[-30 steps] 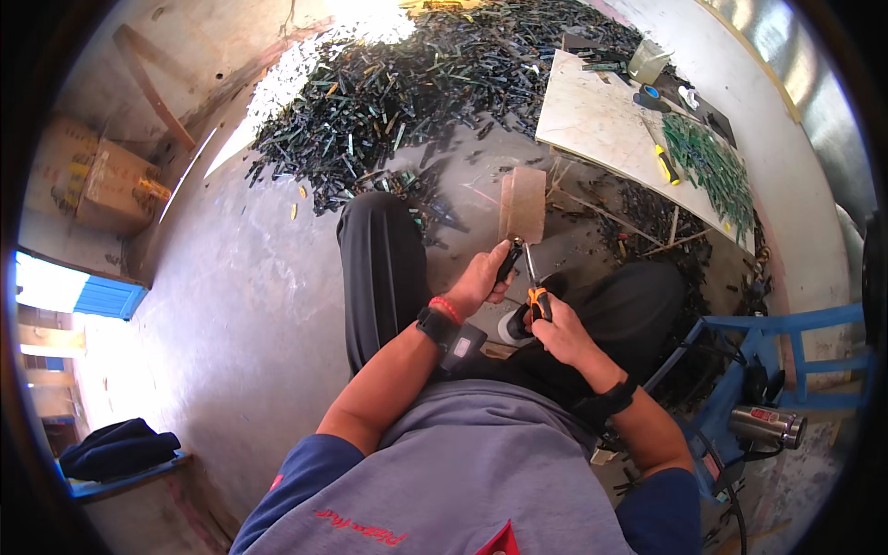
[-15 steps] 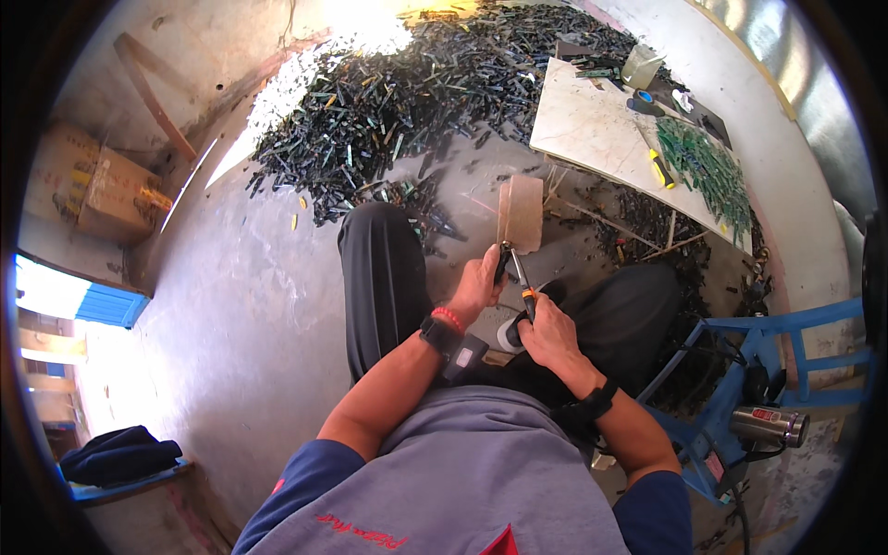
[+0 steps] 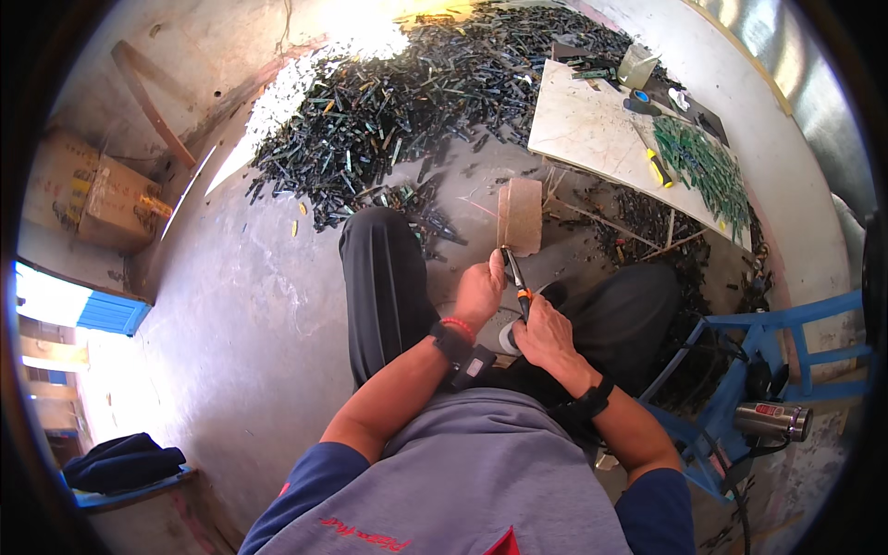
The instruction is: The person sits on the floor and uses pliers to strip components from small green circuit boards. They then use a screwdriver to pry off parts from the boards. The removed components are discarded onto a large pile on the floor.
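Note:
Over the gap between my legs, my left hand (image 3: 480,294) is closed, its thumb pointing up toward the tool's tip. A small dark piece seems to be pinched in it, mostly hidden by the fingers. My right hand (image 3: 546,331) wraps round the black-and-orange handle of a pliers-like tool (image 3: 516,270) with a long metal nose. The nose slants up and left, and its tip meets the top of my left thumb. Just beyond the tip, a brown block (image 3: 524,217) like folded cardboard or brick stands on the floor.
A big heap of dark strips (image 3: 398,111) covers the far floor. At the right, a low pale table (image 3: 587,120) bears green strips (image 3: 705,171), a yellow-handled tool (image 3: 659,168), tape (image 3: 641,100) and a jar (image 3: 637,67). A blue chair frame (image 3: 740,370) and metal flask (image 3: 772,421) stand near right.
My left hand has turned and come up slightly, so the dark piece shows less. The tool and my right hand have shifted slightly left.

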Tool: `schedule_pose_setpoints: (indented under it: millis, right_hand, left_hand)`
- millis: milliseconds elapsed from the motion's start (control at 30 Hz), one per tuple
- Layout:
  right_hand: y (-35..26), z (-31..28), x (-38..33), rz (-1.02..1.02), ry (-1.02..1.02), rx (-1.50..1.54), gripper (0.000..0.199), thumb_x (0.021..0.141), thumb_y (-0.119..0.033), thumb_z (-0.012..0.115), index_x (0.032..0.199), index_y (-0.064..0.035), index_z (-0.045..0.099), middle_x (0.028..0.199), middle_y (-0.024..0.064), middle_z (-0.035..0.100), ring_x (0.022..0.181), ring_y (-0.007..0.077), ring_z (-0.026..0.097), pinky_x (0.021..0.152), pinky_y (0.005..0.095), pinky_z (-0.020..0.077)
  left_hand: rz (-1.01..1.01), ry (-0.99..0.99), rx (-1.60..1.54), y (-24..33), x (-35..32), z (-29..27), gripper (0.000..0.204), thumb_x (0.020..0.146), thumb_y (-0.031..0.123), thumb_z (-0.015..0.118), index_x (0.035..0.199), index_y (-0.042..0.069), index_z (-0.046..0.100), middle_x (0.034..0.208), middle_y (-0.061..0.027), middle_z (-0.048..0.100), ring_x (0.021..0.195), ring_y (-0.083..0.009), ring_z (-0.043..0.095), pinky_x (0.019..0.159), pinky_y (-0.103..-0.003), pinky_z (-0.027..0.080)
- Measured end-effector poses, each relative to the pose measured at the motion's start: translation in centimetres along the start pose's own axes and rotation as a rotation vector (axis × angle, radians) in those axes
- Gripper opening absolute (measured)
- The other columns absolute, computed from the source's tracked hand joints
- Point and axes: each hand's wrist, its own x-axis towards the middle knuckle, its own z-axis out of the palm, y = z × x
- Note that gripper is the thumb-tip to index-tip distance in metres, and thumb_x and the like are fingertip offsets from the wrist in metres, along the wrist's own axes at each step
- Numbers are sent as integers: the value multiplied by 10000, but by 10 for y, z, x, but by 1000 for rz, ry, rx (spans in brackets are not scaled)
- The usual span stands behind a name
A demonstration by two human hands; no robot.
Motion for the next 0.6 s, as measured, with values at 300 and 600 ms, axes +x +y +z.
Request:
schedule_pose_setpoints:
  millis: [300,600]
  right_hand:
    - [-12,-20,2,60,-149,13,367,800,-193,562,1032,87,513,974,324,634,924,452,636,830,507,497]
    - [8,-10,7,12,-167,263,362,784,-139,552,1054,90,475,958,358,598,961,493,588,841,508,470]
  left_hand:
    - [35,94,241,0,-2,4,664,1032,444,323,635,-14,595,610,-230,571,633,-442,572,626,-505,436]
    - [66,64,285,-7,0,5,680,1037,429,292,620,-16,593,616,-227,584,657,-446,581,648,-507,445]
